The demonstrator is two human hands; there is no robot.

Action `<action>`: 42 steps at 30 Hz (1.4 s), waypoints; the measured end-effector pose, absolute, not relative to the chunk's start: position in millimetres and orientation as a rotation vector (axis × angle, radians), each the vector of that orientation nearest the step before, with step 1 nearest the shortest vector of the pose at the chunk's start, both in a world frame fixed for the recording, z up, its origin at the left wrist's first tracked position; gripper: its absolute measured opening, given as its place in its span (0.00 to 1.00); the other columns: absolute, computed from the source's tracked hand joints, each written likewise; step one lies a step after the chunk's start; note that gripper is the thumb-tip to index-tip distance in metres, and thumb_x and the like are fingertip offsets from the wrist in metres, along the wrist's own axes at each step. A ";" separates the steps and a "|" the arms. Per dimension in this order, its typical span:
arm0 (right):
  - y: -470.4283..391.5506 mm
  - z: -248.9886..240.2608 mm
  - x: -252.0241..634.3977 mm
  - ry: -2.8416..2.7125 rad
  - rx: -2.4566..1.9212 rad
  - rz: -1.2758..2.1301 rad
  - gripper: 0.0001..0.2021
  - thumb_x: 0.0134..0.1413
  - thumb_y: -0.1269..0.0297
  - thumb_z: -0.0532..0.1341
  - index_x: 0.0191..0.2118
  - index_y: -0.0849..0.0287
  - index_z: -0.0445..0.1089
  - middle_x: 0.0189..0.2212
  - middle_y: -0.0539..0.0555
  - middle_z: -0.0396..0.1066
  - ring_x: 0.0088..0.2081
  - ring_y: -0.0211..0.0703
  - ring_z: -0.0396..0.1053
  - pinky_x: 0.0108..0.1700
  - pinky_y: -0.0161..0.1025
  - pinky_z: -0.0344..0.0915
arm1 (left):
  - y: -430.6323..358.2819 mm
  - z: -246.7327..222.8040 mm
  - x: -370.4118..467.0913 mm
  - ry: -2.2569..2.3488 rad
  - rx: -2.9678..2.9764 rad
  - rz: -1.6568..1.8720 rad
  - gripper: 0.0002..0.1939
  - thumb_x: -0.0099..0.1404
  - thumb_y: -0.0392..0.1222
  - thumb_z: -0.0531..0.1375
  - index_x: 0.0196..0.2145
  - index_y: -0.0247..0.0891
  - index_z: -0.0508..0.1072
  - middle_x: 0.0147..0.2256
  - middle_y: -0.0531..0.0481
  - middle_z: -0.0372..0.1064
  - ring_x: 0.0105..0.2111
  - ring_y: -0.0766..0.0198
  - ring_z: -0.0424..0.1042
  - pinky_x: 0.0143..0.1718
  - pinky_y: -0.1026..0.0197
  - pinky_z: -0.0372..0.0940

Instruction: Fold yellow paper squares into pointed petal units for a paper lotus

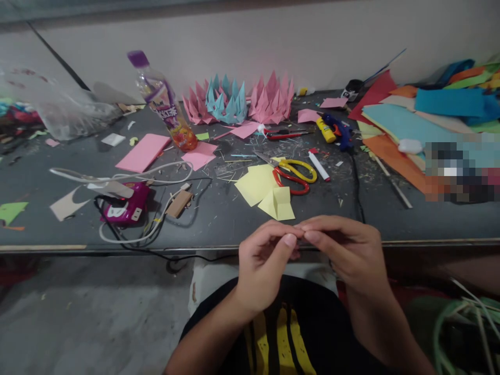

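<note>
My left hand (pixel 262 263) and my right hand (pixel 347 250) meet fingertip to fingertip just in front of the table edge. Thumb and forefinger are pinched together on each; anything between them is too small or hidden to make out. Just beyond the hands lie a creased yellow paper piece (pixel 284 204) and flat yellow paper sheets (pixel 253 183). Scissors (pixel 294 177) with one red and one yellow handle rest partly on that paper. A white marker (pixel 319 165) lies to their right.
Pink folded-paper crowns (pixel 272 99) and a blue one (pixel 226 101) stand by the wall, near a drink bottle (pixel 166 101). A purple power strip (pixel 127 205) with cables sits left. A glue gun (pixel 339 130) and coloured paper (pixel 398 125) lie right.
</note>
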State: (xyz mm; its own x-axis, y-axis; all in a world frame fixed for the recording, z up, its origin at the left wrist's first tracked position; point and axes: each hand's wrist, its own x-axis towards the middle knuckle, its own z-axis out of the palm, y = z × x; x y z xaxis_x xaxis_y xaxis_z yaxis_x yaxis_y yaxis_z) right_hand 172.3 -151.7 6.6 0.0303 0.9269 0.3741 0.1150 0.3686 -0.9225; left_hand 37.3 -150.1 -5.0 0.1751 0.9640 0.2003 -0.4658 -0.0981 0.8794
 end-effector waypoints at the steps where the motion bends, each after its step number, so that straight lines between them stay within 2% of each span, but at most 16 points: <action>1: -149.0 3.6 172.1 -1.329 -1.008 0.919 0.05 0.50 0.69 0.64 0.31 0.51 0.75 0.27 0.47 0.76 0.28 0.38 0.73 0.30 0.33 0.70 | -148.8 -6.8 36.6 0.627 1.032 1.337 0.06 0.64 0.38 0.58 0.34 0.40 0.76 0.28 0.54 0.66 0.24 0.74 0.64 0.28 0.72 0.64; 4: -139.6 -6.5 171.6 -1.155 -0.986 1.078 0.02 0.51 0.64 0.63 0.31 0.54 0.74 0.27 0.48 0.75 0.27 0.37 0.72 0.31 0.35 0.70 | -143.4 -12.9 34.0 0.663 0.967 1.323 0.06 0.64 0.39 0.58 0.34 0.40 0.75 0.25 0.54 0.66 0.23 0.73 0.64 0.27 0.71 0.64; 8: -124.5 -17.7 172.9 -1.087 -1.004 1.139 0.06 0.54 0.61 0.59 0.30 0.56 0.70 0.26 0.49 0.74 0.27 0.37 0.70 0.32 0.35 0.68 | -128.7 -17.3 25.9 0.719 0.975 1.337 0.08 0.64 0.39 0.56 0.29 0.36 0.71 0.24 0.54 0.64 0.23 0.72 0.64 0.27 0.69 0.62; 13: -104.0 -28.0 180.6 -1.092 -1.059 1.073 0.13 0.55 0.59 0.56 0.22 0.57 0.63 0.19 0.47 0.68 0.23 0.35 0.65 0.28 0.33 0.64 | -98.5 -12.8 6.8 0.847 1.131 1.376 0.13 0.64 0.40 0.52 0.22 0.36 0.64 0.23 0.54 0.62 0.23 0.70 0.62 0.27 0.67 0.60; 16: -93.7 -29.3 188.0 -1.157 -1.152 0.963 0.14 0.53 0.59 0.57 0.20 0.58 0.64 0.18 0.48 0.68 0.23 0.35 0.64 0.28 0.33 0.63 | -79.9 -8.1 -4.5 0.996 1.308 1.340 0.15 0.64 0.43 0.52 0.21 0.36 0.64 0.21 0.54 0.62 0.22 0.70 0.62 0.27 0.67 0.60; 20: -81.7 -28.2 195.8 -1.204 -1.216 0.847 0.08 0.49 0.60 0.61 0.25 0.57 0.72 0.24 0.50 0.73 0.25 0.37 0.68 0.29 0.35 0.66 | -60.2 -12.5 -13.8 1.176 1.531 1.296 0.10 0.62 0.43 0.54 0.31 0.36 0.71 0.26 0.52 0.68 0.24 0.69 0.66 0.28 0.66 0.63; 22: -76.7 -29.8 197.4 -1.189 -1.226 0.818 0.08 0.47 0.60 0.62 0.25 0.57 0.73 0.24 0.50 0.73 0.25 0.37 0.68 0.29 0.35 0.66 | -54.1 -21.1 -15.7 1.247 1.592 1.345 0.09 0.61 0.41 0.55 0.37 0.35 0.72 0.29 0.50 0.71 0.26 0.68 0.68 0.30 0.66 0.65; 26: -73.1 -37.4 198.1 -1.135 -1.190 0.864 0.08 0.46 0.58 0.62 0.26 0.57 0.73 0.24 0.50 0.73 0.23 0.36 0.68 0.26 0.35 0.65 | -51.8 -38.2 -16.3 1.285 1.616 1.402 0.11 0.60 0.39 0.55 0.39 0.35 0.72 0.36 0.47 0.73 0.30 0.67 0.71 0.33 0.66 0.67; 37: -77.3 -43.7 202.1 -1.234 -1.034 0.966 0.10 0.52 0.58 0.58 0.32 0.57 0.74 0.27 0.51 0.75 0.26 0.37 0.68 0.28 0.36 0.63 | -59.5 -40.3 -14.4 1.157 1.788 1.151 0.13 0.62 0.40 0.54 0.43 0.35 0.71 0.36 0.45 0.74 0.32 0.64 0.74 0.35 0.64 0.67; 39: -76.9 -44.1 202.3 -1.253 -1.038 0.944 0.13 0.53 0.55 0.57 0.30 0.56 0.74 0.26 0.51 0.74 0.26 0.37 0.68 0.28 0.36 0.63 | -60.1 -40.7 -14.5 1.185 1.823 1.134 0.13 0.62 0.41 0.55 0.43 0.35 0.72 0.33 0.46 0.74 0.30 0.65 0.73 0.33 0.66 0.66; 42: -76.0 -44.5 201.7 -1.252 -1.089 0.857 0.14 0.49 0.53 0.61 0.22 0.57 0.72 0.23 0.51 0.72 0.26 0.38 0.68 0.29 0.37 0.64 | -60.4 -40.7 -14.6 1.248 1.905 1.141 0.13 0.61 0.43 0.57 0.42 0.36 0.73 0.28 0.50 0.72 0.26 0.66 0.69 0.28 0.67 0.63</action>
State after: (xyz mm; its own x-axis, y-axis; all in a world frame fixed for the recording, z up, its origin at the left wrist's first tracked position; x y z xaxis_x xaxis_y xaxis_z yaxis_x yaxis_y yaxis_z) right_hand 201.7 -76.0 -44.5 0.1475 0.9439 0.2953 0.0662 0.2885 -0.9552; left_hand -14.6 -60.4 -40.7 0.1942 0.9208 0.3383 0.4193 -0.3897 0.8200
